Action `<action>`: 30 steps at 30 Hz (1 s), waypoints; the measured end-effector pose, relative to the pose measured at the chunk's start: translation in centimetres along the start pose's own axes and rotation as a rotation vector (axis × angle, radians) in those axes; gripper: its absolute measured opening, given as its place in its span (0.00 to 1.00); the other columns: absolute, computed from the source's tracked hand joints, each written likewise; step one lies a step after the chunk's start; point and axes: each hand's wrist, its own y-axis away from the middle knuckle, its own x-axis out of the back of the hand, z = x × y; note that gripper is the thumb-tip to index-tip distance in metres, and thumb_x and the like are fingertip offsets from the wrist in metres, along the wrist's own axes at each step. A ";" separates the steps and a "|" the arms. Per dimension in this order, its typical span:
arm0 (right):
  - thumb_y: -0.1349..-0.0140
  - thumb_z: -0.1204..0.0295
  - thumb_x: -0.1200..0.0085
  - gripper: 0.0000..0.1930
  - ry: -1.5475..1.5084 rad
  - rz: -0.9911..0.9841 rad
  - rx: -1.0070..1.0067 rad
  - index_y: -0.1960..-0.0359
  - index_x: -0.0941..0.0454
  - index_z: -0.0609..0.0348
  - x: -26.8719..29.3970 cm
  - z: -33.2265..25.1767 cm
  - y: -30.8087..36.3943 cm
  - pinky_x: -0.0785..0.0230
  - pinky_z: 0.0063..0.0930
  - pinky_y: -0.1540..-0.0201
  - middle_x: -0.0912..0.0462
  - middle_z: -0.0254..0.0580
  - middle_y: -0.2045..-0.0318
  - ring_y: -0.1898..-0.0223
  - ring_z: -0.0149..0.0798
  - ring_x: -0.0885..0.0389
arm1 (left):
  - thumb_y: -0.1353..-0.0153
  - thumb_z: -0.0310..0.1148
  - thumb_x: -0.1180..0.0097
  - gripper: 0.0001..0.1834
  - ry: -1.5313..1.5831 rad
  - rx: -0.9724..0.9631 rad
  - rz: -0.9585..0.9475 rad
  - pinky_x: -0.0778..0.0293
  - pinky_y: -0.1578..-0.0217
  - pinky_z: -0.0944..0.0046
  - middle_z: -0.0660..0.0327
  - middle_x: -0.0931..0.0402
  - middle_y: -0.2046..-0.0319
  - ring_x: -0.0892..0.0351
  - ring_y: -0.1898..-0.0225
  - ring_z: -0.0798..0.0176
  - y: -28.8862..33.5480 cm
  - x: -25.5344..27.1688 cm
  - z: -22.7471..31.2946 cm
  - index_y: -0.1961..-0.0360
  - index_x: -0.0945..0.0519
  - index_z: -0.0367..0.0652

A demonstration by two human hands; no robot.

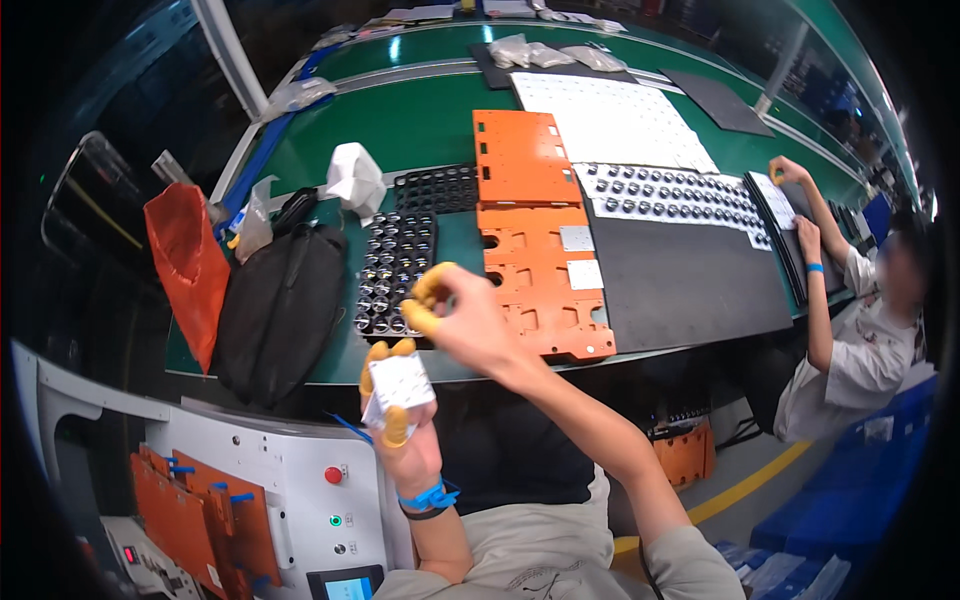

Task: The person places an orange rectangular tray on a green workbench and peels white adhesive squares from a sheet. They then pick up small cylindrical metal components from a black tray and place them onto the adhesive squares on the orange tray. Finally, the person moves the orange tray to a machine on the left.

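Note:
My left hand (408,440), with yellow finger cots and a blue wrist strap, holds a small white sheet (402,382) printed with tiny marks. Its thumb presses on the sheet from the front. My right hand (468,318), also in yellow finger cots, is over the near right edge of a black tray (433,235) filled with shiny round black parts. The thumb and index finger are bent toward each other; whatever they pinch cannot be made out. To the right of the tray lies an orange fixture plate (530,240) with cut-outs, its upper orange panel (522,150) folded back.
A black mat (690,285) borders the fixture, under white sheets (660,190) carrying rows of round parts. At left are a black bag (285,310) and an orange bag (185,260). A co-worker's hands (800,205) work at far right. A white machine (300,480) stands near left.

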 end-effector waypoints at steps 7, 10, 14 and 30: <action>0.44 0.77 0.36 0.10 -0.174 -0.291 0.174 0.61 0.21 0.62 7.0 -4.3 5.7 0.35 0.21 0.68 0.25 0.33 0.70 0.69 0.26 0.28 | 0.51 0.35 0.24 0.43 -0.140 -0.027 -0.111 0.36 0.35 0.55 0.49 0.28 0.38 0.28 0.37 0.57 -0.6 -1.7 -1.2 0.35 0.32 0.38; 0.44 0.79 0.36 0.15 -0.082 -0.313 0.236 0.54 0.18 0.61 8.2 -3.7 6.6 0.30 0.21 0.66 0.21 0.36 0.66 0.70 0.29 0.26 | 0.52 0.37 0.22 0.44 -0.154 -0.034 -0.184 0.34 0.35 0.53 0.46 0.28 0.38 0.28 0.38 0.54 -0.3 -2.3 -1.9 0.36 0.32 0.37; 0.45 0.80 0.35 0.18 -0.001 -0.300 0.276 0.50 0.18 0.61 9.4 -3.3 7.2 0.28 0.26 0.64 0.19 0.38 0.63 0.68 0.31 0.23 | 0.54 0.33 0.21 0.42 -0.223 -0.106 -0.253 0.29 0.39 0.55 0.45 0.28 0.39 0.25 0.40 0.55 0.1 -3.1 -2.7 0.39 0.29 0.38; 0.49 0.76 0.34 0.19 0.357 -0.291 0.640 0.52 0.16 0.60 11.9 -2.4 7.5 0.29 0.36 0.64 0.23 0.40 0.65 0.66 0.43 0.22 | 0.51 0.28 0.24 0.37 -0.375 0.069 -0.397 0.25 0.42 0.61 0.47 0.24 0.43 0.22 0.44 0.59 -0.5 -3.0 -2.1 0.41 0.29 0.32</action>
